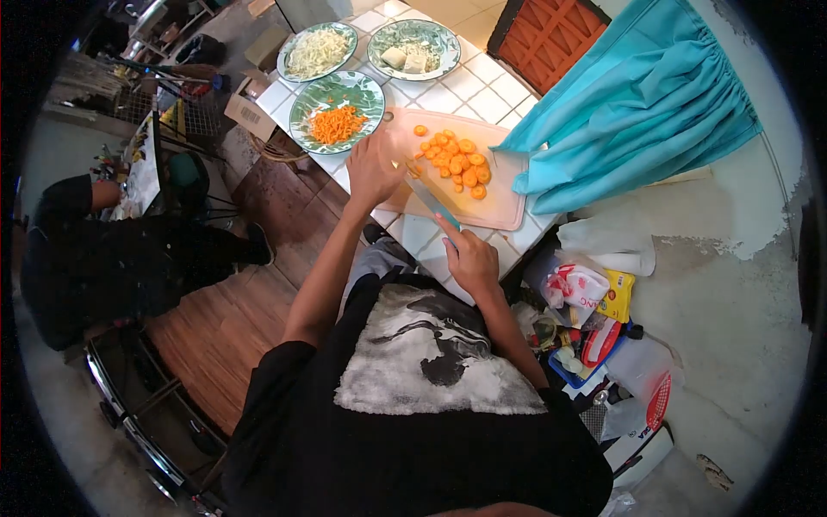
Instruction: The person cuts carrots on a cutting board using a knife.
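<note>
My right hand is closed round the handle of a kitchen knife; its blade points up and left over the pink cutting board. My left hand is over the board's left edge, fingers bent and pressed on a small orange carrot piece beside the blade tip. Part of that piece is hidden by the fingers. Several round carrot slices lie in a loose heap on the board, right of the knife. Finely cut carrot sits on a green patterned plate beyond my left hand.
Behind stand a plate of pale shreds and a plate with pale chunks. A turquoise curtain hangs over the tiled table's right side. Packets and a blue basket lie below right. Another person is at far left.
</note>
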A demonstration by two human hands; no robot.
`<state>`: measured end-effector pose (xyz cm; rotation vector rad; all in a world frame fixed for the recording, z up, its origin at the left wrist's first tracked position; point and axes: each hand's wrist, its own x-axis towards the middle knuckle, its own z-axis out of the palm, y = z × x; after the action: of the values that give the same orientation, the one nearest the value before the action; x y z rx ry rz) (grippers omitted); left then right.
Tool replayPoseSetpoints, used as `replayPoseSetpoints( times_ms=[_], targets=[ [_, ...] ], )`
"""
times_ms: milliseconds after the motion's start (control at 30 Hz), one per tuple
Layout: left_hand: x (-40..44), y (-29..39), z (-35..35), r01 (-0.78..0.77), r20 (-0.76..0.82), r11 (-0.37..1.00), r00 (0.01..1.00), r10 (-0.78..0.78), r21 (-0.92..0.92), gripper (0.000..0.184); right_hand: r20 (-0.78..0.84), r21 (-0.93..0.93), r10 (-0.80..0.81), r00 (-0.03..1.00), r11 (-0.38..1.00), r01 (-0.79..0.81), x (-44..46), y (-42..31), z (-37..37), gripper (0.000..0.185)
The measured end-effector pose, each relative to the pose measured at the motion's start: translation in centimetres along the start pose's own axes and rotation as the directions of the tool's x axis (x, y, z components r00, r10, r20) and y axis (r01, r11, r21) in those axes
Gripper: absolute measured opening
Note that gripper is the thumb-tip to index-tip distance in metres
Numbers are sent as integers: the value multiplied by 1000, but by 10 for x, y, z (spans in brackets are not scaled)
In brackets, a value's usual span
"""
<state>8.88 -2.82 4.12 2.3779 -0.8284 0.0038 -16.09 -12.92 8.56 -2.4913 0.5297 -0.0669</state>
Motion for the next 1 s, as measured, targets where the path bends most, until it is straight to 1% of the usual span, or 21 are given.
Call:
replayPoseSetpoints(
  times_ms=[33, 67, 133, 167, 233, 267, 300, 367, 500, 533, 567, 600, 633, 667, 700, 733, 767, 833, 867, 933, 1000],
  targets=[
    [3, -1, 1, 53, -7, 998, 999, -53, 27, 71, 0, -1, -2, 1000, 1000, 2, -2, 2, 3, 56],
    [5, -4, 2, 54, -10, 998, 998, -54, 29, 71, -23, 24, 13, 1000, 1000, -13, -3, 5, 7, 56],
    [8, -5, -3, -10, -58, 985, 998, 0, -171, 54, -46, 49, 29, 998, 998, -27, -8, 3, 8, 56],
    [9, -5, -5, -16, -59, 985, 998, 6, -169, 54, -39, 28, 36, 999, 999, -35, -10, 2, 7, 54],
    [4, 3, -13, -240, 44, 957, 967, 251, -165, 41, -36, 13, 48, 998, 999, -47, -10, 2, 6, 53],
    [2, 7, -16, -224, 93, 954, 965, 247, -201, 33, -49, 18, 26, 998, 1000, -25, -11, 2, 5, 52],
    [3, 8, -13, -226, 98, 954, 964, 248, -196, 33, -61, 26, 4, 998, 1000, -2, -11, 3, 5, 52],
    [3, 9, -11, -135, 201, 961, 962, 185, -241, 24, -80, 34, -7, 997, 999, 10, -16, 3, 9, 52],
    [14, 10, -16, -182, 199, 938, 948, 247, -294, 18, -117, 25, -15, 993, 1000, 18, -17, 1, 9, 52],
    [12, 10, -16, -163, 178, 938, 958, 224, -305, 17, -145, 87, -25, 989, 996, 38, -16, 4, 11, 53],
    [16, 10, -18, -157, 144, 936, 967, 211, -315, 16, -148, 87, -22, 989, 996, 35, -16, 4, 10, 53],
    [16, 7, -20, -204, 46, 936, 973, 226, -287, 15, -132, 86, 7, 991, 996, 4, -15, 3, 8, 52],
    [16, 4, -22, -205, 49, 935, 972, 228, -289, 15, -112, 84, 40, 993, 996, -30, -17, 3, 7, 52],
    [15, 2, -23, -120, 27, 947, 991, 134, -297, 14, -111, 83, 44, 993, 996, -35, -18, 6, 10, 52],
    [16, -1, -24, -35, 4, 951, 999, 38, -307, 15, -163, 174, 43, 986, 985, -14, -17, 10, 13, 51],
    [13, -4, -25, -17, -14, 939, 1000, 13, -343, 15, -214, 263, 45, 976, 965, 13, -17, 13, 15, 51],
    [8, -6, -24, -12, -10, 941, 1000, 9, -339, 15, -208, 267, 46, 977, 964, 11, -17, 20, 18, 51],
    [-2, -11, -29, 23, 125, 966, 992, 9, -258, 14, -108, 459, 192, 975, 880, -122, -17, 16, 15, 48],
    [-6, -17, -27, 19, 162, 978, 987, 15, -209, 16, -106, 459, 191, 976, 880, -123, -17, 14, 13, 48],
    [-11, -17, -25, 27, 191, 979, 982, 13, -204, 15, 69, 503, 283, 957, 818, -278, -14, 7, 5, 48],
    [-14, -16, -23, 38, 224, 981, 975, 6, -192, 15, 66, 502, 237, 969, 832, -238, -11, 11, 10, 48]
  ],
)
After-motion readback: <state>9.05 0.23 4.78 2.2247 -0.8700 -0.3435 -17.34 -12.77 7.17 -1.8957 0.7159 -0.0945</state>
